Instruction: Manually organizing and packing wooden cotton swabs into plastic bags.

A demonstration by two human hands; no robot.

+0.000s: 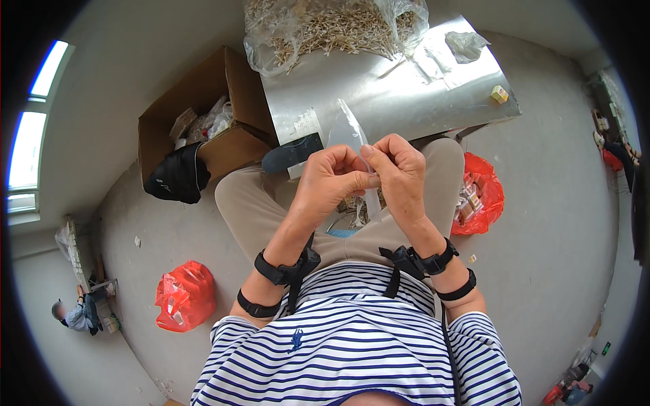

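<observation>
Left hand (330, 177): fingers curled and pressed together, pinching the clear plastic sleeve (352, 145) at mid-height, thumb tip against the right hand.
Right hand (399, 169): fingers bent and closed, pinching the same sleeve just beside the left hand's grip.
Sleeve position: held upright above the lap, in front of the metal worktop (379, 95); its pointed top stands free above both hands and its lower end hangs between the knees.
Sleeve contents: cannot be told; the film is transparent and partly hidden by the fingers.
Stock: an open clear bag of thin pale sticks (338, 27) lies on the far part of the worktop, well apart from the hands.
Risk, slip: the film is thin and smooth; an easing of either pinch would probably let the sleeve drop into the lap or onto the floor.
Risk, tear: opposed pulls from two grips so close together could split the film.
Risk, spill: the stock bag gapes at its near edge; a knock to the worktop could scatter sticks.
Risk, clutter: a cardboard box (203, 108) and a red bag (477, 193) stand close beside the knees, where a dropped piece could be lost.
</observation>
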